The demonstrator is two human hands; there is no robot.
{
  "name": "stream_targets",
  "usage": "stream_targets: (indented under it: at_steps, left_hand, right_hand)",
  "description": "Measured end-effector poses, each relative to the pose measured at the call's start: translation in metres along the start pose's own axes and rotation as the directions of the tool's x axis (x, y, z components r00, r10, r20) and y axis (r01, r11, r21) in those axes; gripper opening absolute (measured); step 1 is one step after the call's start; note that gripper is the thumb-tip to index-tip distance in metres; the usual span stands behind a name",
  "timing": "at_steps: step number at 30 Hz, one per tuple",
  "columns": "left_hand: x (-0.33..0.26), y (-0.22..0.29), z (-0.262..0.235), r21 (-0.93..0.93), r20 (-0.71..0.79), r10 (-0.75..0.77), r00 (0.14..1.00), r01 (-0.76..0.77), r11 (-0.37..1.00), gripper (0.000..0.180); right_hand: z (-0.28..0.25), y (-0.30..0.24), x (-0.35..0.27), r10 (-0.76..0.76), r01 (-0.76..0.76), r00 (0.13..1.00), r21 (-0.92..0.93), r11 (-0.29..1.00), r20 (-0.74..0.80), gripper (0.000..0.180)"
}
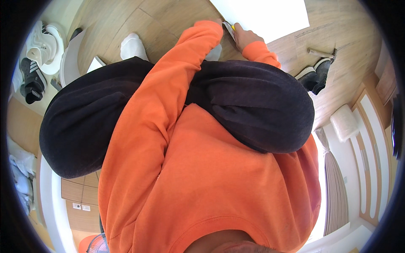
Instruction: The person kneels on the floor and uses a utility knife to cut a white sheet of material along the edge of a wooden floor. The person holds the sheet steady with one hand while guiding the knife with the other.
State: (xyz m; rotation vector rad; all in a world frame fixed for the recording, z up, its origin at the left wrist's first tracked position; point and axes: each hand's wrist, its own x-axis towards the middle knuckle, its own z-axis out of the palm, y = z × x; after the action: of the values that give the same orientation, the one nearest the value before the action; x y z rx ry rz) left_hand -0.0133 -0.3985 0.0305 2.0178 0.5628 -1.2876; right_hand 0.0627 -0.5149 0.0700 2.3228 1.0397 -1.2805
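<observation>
The right hand [246, 38] pinches a small yellow-tipped tool [230, 28] at the white sheet's [265, 14] edge (left hand hidden behind its orange sleeve [198, 38], grip unknowable).

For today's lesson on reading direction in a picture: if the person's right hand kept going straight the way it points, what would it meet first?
The right hand points up the picture, toward the white board on the wooden floor. It would probably meet the board's near edge first; it looks almost on it already.
</observation>
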Motion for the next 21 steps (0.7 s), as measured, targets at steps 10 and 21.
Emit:
stream_targets:
  at_steps: [10,21]
  left_hand:
    - [-0.005,0.006,-0.003,0.069,-0.015,-0.026,1.000,0.027,0.997,0.026]
    - [0.001,0.005,0.003,0.144,0.028,0.011,1.000,-0.015,0.989,0.024]
  right_hand:
    - [0.002,-0.005,0.004,0.032,-0.032,0.997,-0.002,0.999,0.066,0.022]
    - [0.000,-0.006,-0.010,0.081,-0.082,0.996,0.019,0.996,0.046,0.020]
